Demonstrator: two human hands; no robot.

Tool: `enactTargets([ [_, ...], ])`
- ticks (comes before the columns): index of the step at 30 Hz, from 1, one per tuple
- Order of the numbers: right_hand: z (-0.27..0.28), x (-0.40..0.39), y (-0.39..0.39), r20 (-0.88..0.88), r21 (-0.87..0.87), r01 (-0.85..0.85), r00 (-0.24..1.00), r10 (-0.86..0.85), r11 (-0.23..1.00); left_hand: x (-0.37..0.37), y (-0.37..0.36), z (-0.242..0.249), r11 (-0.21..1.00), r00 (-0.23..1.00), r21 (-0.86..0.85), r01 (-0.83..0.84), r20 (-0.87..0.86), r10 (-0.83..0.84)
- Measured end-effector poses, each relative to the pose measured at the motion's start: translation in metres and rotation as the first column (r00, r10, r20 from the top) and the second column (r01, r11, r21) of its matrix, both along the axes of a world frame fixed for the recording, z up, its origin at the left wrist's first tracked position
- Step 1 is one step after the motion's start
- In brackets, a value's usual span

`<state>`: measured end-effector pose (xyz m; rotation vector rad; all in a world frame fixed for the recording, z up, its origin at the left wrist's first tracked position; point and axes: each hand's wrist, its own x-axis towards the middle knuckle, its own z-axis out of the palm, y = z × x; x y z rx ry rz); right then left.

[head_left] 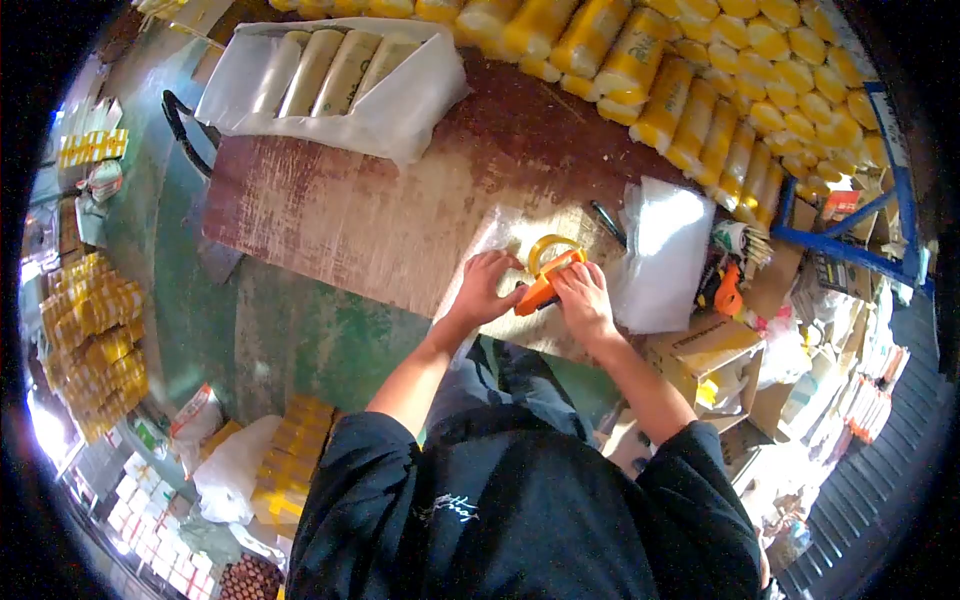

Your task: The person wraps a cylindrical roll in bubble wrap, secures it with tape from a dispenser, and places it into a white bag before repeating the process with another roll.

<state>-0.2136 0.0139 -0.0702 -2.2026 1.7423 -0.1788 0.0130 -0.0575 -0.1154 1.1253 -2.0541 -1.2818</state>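
Note:
My right hand (582, 298) is closed on an orange tape dispenser (537, 296) with a yellow roll of tape (556, 250) in it. Just left of the dispenser is my left hand (485, 290), its thumb and fingers apart and its thumb tip right at the dispenser's lower end. Both hands are over a pale sheet of plastic wrap (496, 232) near the table's front edge. A dark pen-like tool (608, 224) lies beyond my right hand, beside a stack of white wrapping sheets (668, 245).
The worn wooden table (330, 205) holds a plastic-lined box (420, 110) of wrapped rolls at the far left. Yellow-wrapped rolls (590, 45) are piled along the back. A blue metal frame (850, 250) and an open cardboard box (710, 350) stand at the right.

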Motion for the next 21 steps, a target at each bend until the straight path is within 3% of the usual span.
enactTargets([
  [6,-0.007,-0.008,0.003,-0.044,-0.017,-0.033,0.999,0.032,0.999,-0.001,0.005,-0.019,0.996,0.998,-0.065,-0.056,0.004,0.056],
  [11,0.002,-0.009,0.001,-0.015,-0.015,-0.085,0.996,0.085,0.996,-0.005,0.010,-0.042,0.993,0.991,0.002,-0.122,-0.048,0.122],
  [14,0.008,-0.012,0.001,-0.048,0.185,-0.124,0.990,0.135,0.975,-0.003,0.016,-0.036,0.979,0.976,-0.020,-0.203,-0.088,0.200],
  [15,0.012,-0.015,-0.001,0.019,0.177,-0.091,0.996,0.089,0.980,-0.001,0.017,-0.032,0.971,0.967,-0.044,-0.237,-0.112,0.231],
  [17,0.026,-0.023,-0.003,0.148,0.173,-0.015,0.989,-0.011,0.985,0.003,0.016,-0.025,0.941,0.927,0.076,-0.330,-0.160,0.338],
  [18,0.037,-0.026,-0.011,0.133,0.383,0.046,0.986,-0.105,0.922,0.002,0.012,-0.024,0.933,0.918,0.084,-0.349,-0.168,0.359],
  [21,0.041,-0.026,-0.024,0.190,0.484,0.005,0.976,-0.111,0.875,-0.001,0.010,-0.024,0.889,0.878,0.081,-0.451,-0.142,0.458],
])
